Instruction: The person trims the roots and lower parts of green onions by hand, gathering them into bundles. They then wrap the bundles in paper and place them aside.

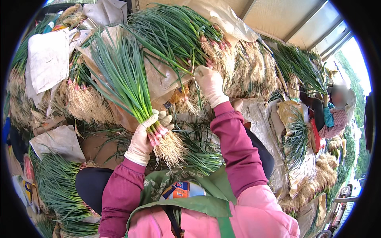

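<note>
My left hand [140,145], in a pale rubber glove, grips a bunch of spring onions [135,98] just above the pink bulbs. Its long green leaves slant up and to the left, while a tuft of pale roots [171,148] hangs below the hand. My right hand [209,84], gloved too, has its fingers pinched around the lower end of a spring onion stalk [178,66]. That hand is at the near edge of a large heap of spring onions [169,29], whose roots face right. My palm hides the stalk's bulb end.
Brown paper sheets [166,74] lie under and beside the heap. More rooted bunches [86,101] and a white sheet [49,62] are at left, with another pile [59,184] by my knee. Loose leaves [202,160] lie before my green apron [181,205]. A person [333,119] sits at far right.
</note>
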Available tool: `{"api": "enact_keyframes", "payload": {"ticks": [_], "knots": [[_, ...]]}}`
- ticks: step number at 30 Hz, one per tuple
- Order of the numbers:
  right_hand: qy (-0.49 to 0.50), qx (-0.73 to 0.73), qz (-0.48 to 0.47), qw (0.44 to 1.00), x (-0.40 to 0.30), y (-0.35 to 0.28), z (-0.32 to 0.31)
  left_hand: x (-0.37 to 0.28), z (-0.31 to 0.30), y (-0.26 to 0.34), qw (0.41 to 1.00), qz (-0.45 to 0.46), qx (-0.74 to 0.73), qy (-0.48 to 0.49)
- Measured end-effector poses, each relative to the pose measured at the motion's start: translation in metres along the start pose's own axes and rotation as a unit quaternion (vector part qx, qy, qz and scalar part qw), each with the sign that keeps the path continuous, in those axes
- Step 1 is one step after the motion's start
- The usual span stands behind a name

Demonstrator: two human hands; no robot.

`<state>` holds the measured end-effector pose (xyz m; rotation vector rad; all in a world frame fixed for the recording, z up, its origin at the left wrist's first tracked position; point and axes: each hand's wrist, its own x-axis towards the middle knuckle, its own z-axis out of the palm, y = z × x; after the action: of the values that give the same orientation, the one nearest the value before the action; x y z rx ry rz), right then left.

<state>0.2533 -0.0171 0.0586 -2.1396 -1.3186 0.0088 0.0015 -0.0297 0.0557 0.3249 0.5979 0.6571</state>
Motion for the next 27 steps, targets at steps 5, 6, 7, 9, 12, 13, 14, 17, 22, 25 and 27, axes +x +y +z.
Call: {"api": "enact_keyframes", "payload": {"ticks": [5, 6, 7, 9, 12, 13, 14, 17, 22, 25, 27], "knots": [[-0.02, -0.198, -0.005, 0.98, -0.001, 0.023, 0.037, 0.008, -0.023, -0.001, 0.997, -0.003, 0.017, -0.077], [-0.056, -0.195, 0.019, 0.979, -0.001, 0.023, 0.042, 0.004, -0.018, 0.005, 0.994, -0.013, 0.0, -0.112], [0.051, -0.192, -0.077, 0.977, -0.016, 0.016, 0.04, 0.001, -0.018, 0.007, 0.989, -0.023, -0.023, -0.146], [0.084, -0.13, -0.074, 0.985, -0.036, -0.001, 0.027, 0.003, -0.021, 0.006, 0.99, -0.018, 0.009, -0.14], [-0.017, 0.021, -0.035, 0.999, -0.09, -0.028, 0.022, 0.013, -0.032, -0.008, 0.996, -0.034, 0.082, -0.024], [-0.027, 0.021, -0.039, 0.999, -0.106, -0.035, 0.024, 0.016, -0.034, -0.01, 0.993, -0.048, 0.103, -0.015], [-0.031, 0.019, -0.083, 0.996, -0.123, -0.044, 0.023, 0.015, -0.037, -0.01, 0.993, -0.098, 0.067, -0.02], [-0.115, -0.04, -0.18, 0.976, -0.161, -0.045, 0.033, 0.013, -0.021, -0.009, 0.983, -0.135, 0.121, 0.015], [-0.325, 0.442, -0.029, 0.835, -0.128, -0.016, 0.016, 0.015, -0.035, -0.017, 0.983, -0.098, 0.157, 0.007], [-0.228, 0.613, 0.198, 0.73, -0.115, -0.046, 0.044, 0.004, -0.027, -0.025, 0.979, -0.105, 0.174, -0.012], [-0.223, 0.618, 0.271, 0.704, -0.115, -0.062, 0.074, 0.004, -0.033, -0.03, 0.979, -0.124, 0.159, -0.003]]}}
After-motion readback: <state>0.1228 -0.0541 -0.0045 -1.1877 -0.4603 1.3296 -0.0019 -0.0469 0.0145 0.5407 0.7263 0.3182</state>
